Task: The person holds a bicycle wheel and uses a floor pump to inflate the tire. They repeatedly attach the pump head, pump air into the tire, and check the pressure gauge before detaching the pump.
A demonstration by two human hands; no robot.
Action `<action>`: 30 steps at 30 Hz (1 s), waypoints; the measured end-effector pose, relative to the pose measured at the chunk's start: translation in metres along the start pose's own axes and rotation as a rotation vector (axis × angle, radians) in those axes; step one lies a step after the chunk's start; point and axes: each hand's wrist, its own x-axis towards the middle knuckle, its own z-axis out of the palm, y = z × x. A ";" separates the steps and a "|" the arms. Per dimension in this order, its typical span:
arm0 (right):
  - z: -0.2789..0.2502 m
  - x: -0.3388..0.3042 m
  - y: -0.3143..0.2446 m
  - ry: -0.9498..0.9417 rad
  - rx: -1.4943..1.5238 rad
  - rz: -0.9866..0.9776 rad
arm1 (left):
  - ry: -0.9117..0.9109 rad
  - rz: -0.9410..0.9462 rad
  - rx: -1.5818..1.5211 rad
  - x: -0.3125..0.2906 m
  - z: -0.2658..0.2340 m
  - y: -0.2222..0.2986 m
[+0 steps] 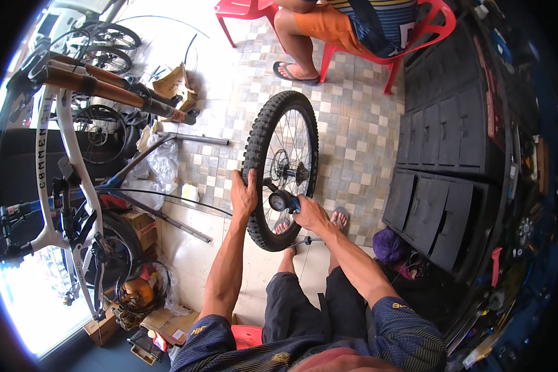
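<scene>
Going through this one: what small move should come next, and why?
Probably a brief squeeze of the blue handle while watching the round gauge: the right hand already grips that handle, the dial faces the wearer, and the left hand is against the tyre. Whether the tool is seated on a valve is unclear.

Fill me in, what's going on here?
Someone has a bicycle wheel roughly upright in front of them. Their left hand is against the tire; their right hand grips a round dial gauge at the wheel's near side. Whether the gauge is attached can't be made out. Another person sits beyond.
</scene>
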 end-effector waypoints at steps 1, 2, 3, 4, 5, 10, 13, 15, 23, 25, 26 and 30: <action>-0.001 0.000 0.001 0.007 -0.003 -0.007 | -0.006 -0.007 -0.005 0.001 0.001 0.002; -0.002 -0.001 0.001 0.012 -0.005 -0.014 | -0.011 -0.018 -0.008 0.000 0.000 0.003; -0.003 -0.002 0.001 0.017 -0.008 -0.020 | -0.016 -0.027 -0.011 0.000 0.001 0.003; -0.004 -0.003 0.001 0.011 -0.001 0.000 | -0.028 -0.025 -0.020 0.000 0.001 0.005; -0.006 -0.003 0.002 0.004 0.006 0.021 | -0.040 -0.024 -0.029 0.000 0.002 0.007; -0.020 -0.012 0.019 0.042 0.043 0.013 | -0.372 -0.139 -0.428 0.012 0.014 -0.007; -0.035 -0.018 0.041 0.060 0.017 0.007 | -0.795 -0.459 -0.755 0.024 0.028 -0.010; -0.044 -0.023 0.035 0.054 0.038 -0.025 | -0.963 -0.582 -0.874 0.027 0.031 -0.019; -0.057 -0.017 0.056 0.070 0.005 -0.088 | -0.904 -0.444 -0.831 0.025 0.054 -0.007; -0.060 -0.013 0.048 0.025 -0.030 -0.052 | -0.905 -0.447 -0.837 0.028 0.050 -0.012; -0.061 -0.013 0.048 0.021 -0.055 -0.039 | -0.911 -0.448 -0.844 0.028 0.051 -0.012; -0.061 -0.009 0.041 0.011 -0.141 0.034 | -0.884 -0.438 -0.853 0.028 0.050 -0.016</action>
